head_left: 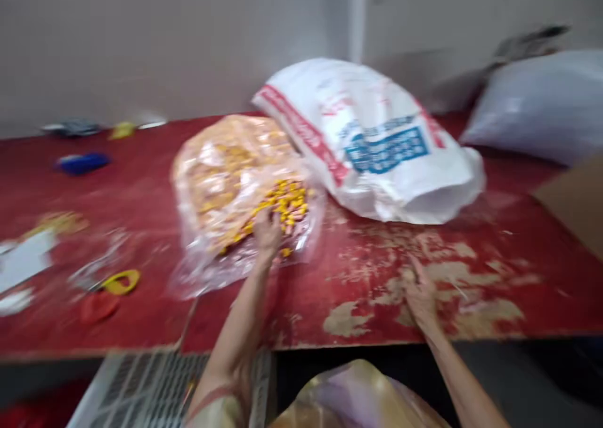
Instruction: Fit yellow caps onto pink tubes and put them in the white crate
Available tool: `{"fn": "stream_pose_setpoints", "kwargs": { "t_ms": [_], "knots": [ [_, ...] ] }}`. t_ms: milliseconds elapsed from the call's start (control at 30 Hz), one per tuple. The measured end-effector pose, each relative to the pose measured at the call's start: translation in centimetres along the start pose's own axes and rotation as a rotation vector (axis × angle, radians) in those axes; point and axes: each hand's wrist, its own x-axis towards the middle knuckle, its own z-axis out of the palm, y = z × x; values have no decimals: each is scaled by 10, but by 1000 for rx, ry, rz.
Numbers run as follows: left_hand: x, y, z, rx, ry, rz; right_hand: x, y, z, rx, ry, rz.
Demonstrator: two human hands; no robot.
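The left hand [267, 232] reached into the mouth of a clear plastic bag [221, 189] that lay on its side on the worn red surface [509, 227]. Its fingers rested among the small yellow pieces [288, 203] that had gathered near the bag's opening. The frame was smeared by motion, so I could not tell whether that hand was clenched on any pieces or only touching them. The bag sat left of the middle of the surface, bulging with more of the same yellow and orange stuff.

The right hand [419, 296] was released and grasped nothing. It lay spread flat, palm down, on a patch near the front edge where the red coat had worn away to pale wood, well apart from the bag.

Just behind and to the right of the clear bag lay a white woven sack [372, 139] with red and blue print, its near edge touching the bag. Farther right sat a pale bag [537, 104] and a corner of brown cardboard [575, 202]. On the left of the surface were a blue thing [82, 163], a yellow ring-shaped thing [120, 282] and a red blob [97, 307] — all too blurred to name. Below the front edge a white grille [151, 387] and another glossy bag [358, 396] showed.
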Motion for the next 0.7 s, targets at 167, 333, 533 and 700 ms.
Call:
{"fn": "stream_pose_setpoints", "kwargs": {
  "t_ms": [167, 333, 533, 700],
  "knots": [
    [-10, -39, -31, 68, 85, 12, -1, 14, -3, 6, 1, 72],
    [-11, -24, -12, 275, -99, 132, -4, 10, -4, -101, -90, -72],
    [1, -8, 4, 687, -413, 91, -1, 17, -3, -158, -127, -85],
    [-1, -1, -6, 612, -432, 47, -1, 3, -2, -133, -142, -107]
  ]
}}
